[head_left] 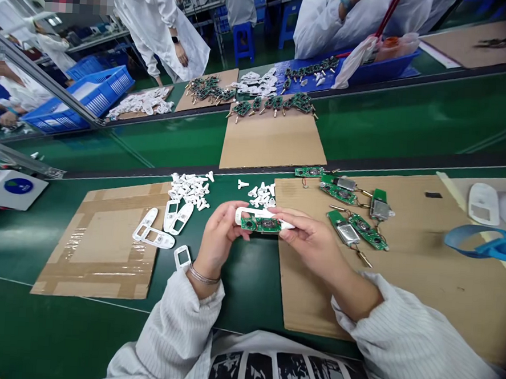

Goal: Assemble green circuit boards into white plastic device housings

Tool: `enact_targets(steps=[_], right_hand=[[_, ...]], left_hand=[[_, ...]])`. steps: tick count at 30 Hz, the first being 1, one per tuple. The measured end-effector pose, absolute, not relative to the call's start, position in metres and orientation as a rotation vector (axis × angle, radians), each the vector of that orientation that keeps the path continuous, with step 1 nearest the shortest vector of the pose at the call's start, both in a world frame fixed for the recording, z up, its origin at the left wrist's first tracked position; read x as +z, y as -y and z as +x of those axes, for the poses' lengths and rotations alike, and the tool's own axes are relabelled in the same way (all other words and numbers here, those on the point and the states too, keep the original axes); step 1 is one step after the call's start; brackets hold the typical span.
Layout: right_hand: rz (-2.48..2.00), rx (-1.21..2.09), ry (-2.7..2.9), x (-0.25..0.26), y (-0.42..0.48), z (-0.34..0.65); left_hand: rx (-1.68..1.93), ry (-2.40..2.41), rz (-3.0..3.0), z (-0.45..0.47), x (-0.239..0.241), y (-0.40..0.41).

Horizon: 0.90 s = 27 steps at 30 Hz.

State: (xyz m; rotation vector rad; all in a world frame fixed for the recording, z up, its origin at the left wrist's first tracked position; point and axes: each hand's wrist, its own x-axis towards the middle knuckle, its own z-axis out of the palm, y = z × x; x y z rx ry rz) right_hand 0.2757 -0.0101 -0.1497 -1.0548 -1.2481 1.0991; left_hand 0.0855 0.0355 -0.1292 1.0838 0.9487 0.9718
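Above the gap between two cardboard sheets, my left hand [221,233] is closed on the left end of a white plastic casing [258,212]. A green circuit board [261,224] sits against the casing, facing me. My right hand [312,239] pinches at the right end of the board, where a small white plastic part [288,225] shows by the fingertips. Fingers partly hide both ends. Just beyond lie loose small white plastic parts [262,196]. Left of my left hand are several white casings [178,216], and a single casing [182,258] lies near my wrist.
Circuit boards with metal modules [347,232] rest on the right cardboard sheet [319,296]. A blue strap [477,240] lies at far right. Another cardboard sheet [99,243] is at left. Across the green conveyor [174,144], people in white coats stand behind more boards.
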Motion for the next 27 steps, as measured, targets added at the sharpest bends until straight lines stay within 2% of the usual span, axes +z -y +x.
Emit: enact_targets(steps=[3, 9, 12, 15, 19, 27], right_hand=[[-1.007, 1.126, 1.151, -0.151, 0.008, 0.274], [-0.99, 1.305, 1.039, -0.15, 0.009, 0.277], [-1.072, 1.091, 1.172, -0.143, 0.006, 0.292], [-1.064, 0.86, 1.581, -0.133, 0.005, 0.304], [-0.94, 0.728, 1.944, -0.128, 0.007, 0.304], [-1.024, 0.622, 2.089, -0.134, 0.007, 0.304]], left_hand=[[1.071, -0.79, 1.007, 0.097, -0.138, -0.028], [1.177, -0.811, 0.969, 0.108, -0.144, -0.025], [1.042, -0.817, 0.819, 0.102, -0.138, -0.028], [0.827, -0.904, 0.779, 0.095, -0.132, -0.029], [0.618, -0.913, 0.851, 0.09, -0.13, -0.026], [0.434, -0.818, 1.031, 0.087, -0.126, -0.022]])
